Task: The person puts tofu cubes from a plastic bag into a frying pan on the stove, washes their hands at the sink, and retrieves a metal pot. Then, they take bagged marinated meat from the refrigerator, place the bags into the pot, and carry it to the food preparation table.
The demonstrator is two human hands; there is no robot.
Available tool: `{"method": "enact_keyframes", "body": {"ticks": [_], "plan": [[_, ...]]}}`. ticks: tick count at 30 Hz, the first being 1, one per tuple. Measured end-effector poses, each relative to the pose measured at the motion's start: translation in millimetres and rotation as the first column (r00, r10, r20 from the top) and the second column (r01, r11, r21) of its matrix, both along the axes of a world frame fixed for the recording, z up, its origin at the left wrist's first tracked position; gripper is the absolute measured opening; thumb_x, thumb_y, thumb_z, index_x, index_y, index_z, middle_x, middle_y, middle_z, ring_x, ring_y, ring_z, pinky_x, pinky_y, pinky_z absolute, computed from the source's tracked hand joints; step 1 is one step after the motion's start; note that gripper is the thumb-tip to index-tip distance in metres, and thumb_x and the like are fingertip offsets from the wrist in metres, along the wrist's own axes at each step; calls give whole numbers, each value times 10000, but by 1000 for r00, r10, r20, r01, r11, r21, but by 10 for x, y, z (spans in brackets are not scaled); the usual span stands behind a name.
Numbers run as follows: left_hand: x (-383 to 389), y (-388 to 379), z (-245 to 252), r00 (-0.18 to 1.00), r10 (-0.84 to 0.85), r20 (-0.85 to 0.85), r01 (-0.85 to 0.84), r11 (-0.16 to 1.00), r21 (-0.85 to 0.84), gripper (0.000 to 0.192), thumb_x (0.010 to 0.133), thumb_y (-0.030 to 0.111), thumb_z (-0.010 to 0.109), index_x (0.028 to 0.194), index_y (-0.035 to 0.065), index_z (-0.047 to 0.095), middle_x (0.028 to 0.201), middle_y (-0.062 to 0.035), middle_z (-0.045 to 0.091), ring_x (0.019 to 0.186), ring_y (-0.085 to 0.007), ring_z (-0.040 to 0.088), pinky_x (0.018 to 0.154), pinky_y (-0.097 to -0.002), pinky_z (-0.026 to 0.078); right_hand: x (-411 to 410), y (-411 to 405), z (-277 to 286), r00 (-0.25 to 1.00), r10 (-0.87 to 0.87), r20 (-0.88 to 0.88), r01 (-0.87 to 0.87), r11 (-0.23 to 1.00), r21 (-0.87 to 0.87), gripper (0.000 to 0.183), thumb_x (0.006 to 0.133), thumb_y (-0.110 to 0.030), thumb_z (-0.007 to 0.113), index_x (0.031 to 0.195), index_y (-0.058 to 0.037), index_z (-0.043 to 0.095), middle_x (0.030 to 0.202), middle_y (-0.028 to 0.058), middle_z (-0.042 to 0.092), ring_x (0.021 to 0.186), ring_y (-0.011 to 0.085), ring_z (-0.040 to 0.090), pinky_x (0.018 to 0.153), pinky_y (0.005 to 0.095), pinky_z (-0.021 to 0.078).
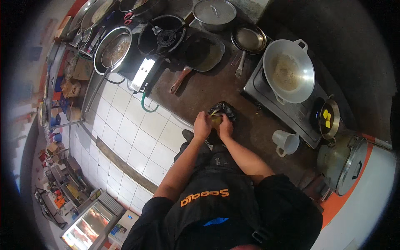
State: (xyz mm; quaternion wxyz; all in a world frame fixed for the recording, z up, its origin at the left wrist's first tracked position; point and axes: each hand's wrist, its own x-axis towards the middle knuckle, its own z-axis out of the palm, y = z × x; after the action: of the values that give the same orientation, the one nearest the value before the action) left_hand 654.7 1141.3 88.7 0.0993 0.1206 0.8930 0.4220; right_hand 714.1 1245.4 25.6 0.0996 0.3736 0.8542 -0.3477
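My left hand (pixel 202 126) and my right hand (pixel 225 126) are close together at the edge of the dark counter, in front of my apron. Between them they grip a small yellowish-green item (pixel 216 120), too small and partly covered to name. A crumpled black plastic bag (pixel 227 110) lies just beyond my fingers, touching or nearly touching them. Beyond the bag, a square dark pan (pixel 204 51) rests with its wooden handle towards me. To the right of my hands, a translucent plastic measuring jug (pixel 286 142) stands on the counter.
A white wok (pixel 289 72) sits on a gas stove (pixel 281 107), beside a small pan (pixel 333 120) with several yellow pieces. A lidded pot (pixel 331 162) stands at right. Farther back are a lidded pot (pixel 215 23), a ladle (pixel 240 67), a burner (pixel 165 37) and a steel bowl (pixel 97 57).
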Motion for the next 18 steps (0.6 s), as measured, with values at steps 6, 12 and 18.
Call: {"method": "enact_keyframes", "body": {"ticks": [6,12,18], "plan": [[-20,82,72,999,16,33,-16,1000,15,82,790,35,535,815,-28,489,822,-240,532,818,-435,518,692,-466,413,143,143,185,951,-234,-203,202,965,-168,450,652,-109,728,1060,-47,549,958,95,662,932,242,624,787,334,477],[-23,129,130,998,-38,-43,35,998,-48,80,813,66,510,835,-10,512,843,-213,548,814,-414,538,698,-468,439,234,235,168,802,-551,-232,360,755,-548,472,704,-95,736,1107,-22,501,1018,116,619,929,207,594,815,295,455],[-103,184,83,999,-36,-30,36,999,-8,76,803,60,520,826,-12,514,840,-220,552,810,-419,536,697,-471,430,272,442,509,605,-796,-13,432,342,-835,459,720,-105,733,1119,-68,509,987,52,590,876,153,565,758,255,444]]}}
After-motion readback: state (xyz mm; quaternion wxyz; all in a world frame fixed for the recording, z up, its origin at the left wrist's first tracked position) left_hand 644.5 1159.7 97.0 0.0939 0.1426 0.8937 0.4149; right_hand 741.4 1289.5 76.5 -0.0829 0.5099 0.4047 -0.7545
